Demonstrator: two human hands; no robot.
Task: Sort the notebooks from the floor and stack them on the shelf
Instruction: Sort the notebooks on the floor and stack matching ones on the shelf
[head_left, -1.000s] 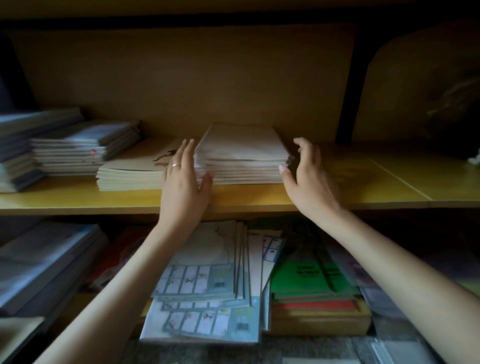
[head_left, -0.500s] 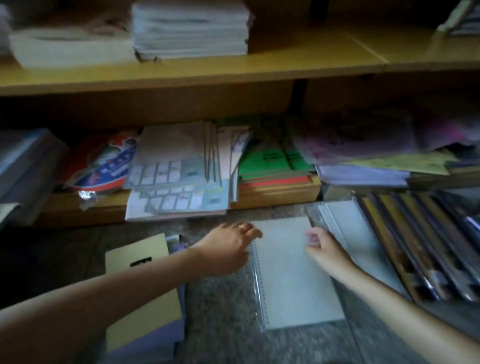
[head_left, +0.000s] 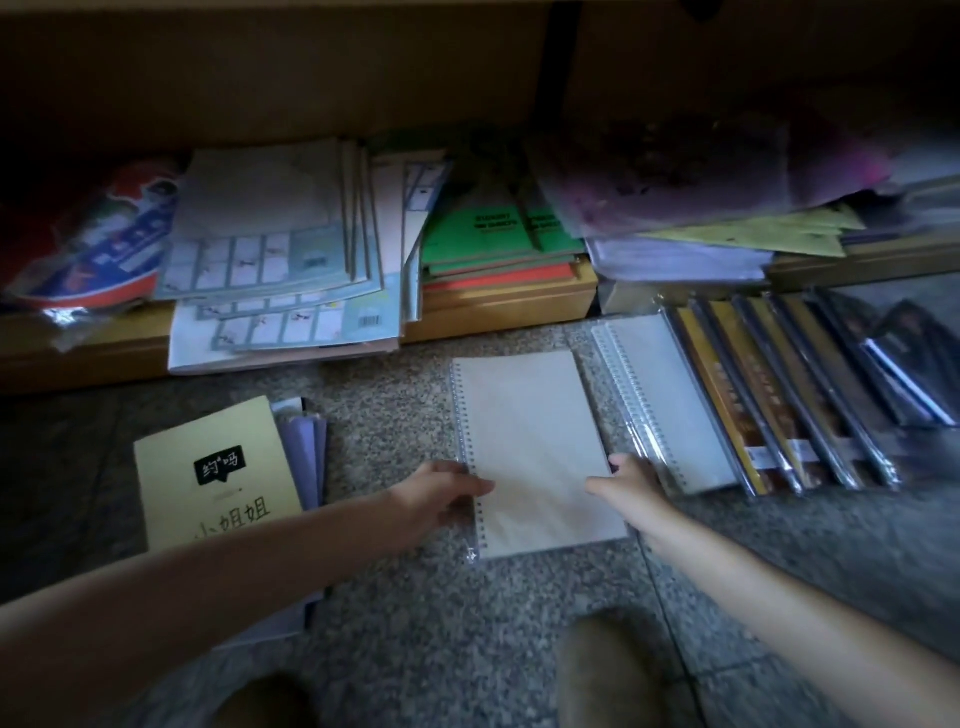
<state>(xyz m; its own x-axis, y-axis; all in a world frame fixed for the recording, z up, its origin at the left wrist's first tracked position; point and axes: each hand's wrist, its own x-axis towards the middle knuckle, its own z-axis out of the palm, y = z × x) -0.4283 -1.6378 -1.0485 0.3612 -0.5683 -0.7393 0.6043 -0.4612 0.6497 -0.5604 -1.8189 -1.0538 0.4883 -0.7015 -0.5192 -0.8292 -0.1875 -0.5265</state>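
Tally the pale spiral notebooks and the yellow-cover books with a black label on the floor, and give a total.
Pale spiral notebooks: 2, the held notebook, gripped at its edges by the left hand and the right hand, and the second notebook just right of it.
Yellow-cover book with a black label: 1
Total: 3

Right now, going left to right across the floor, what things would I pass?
Yellow notebook with a black label → left hand → beige spiral notebook, held at both side edges → right hand → white spiral notebook in clear wrap → row of wrapped yellow notebooks.
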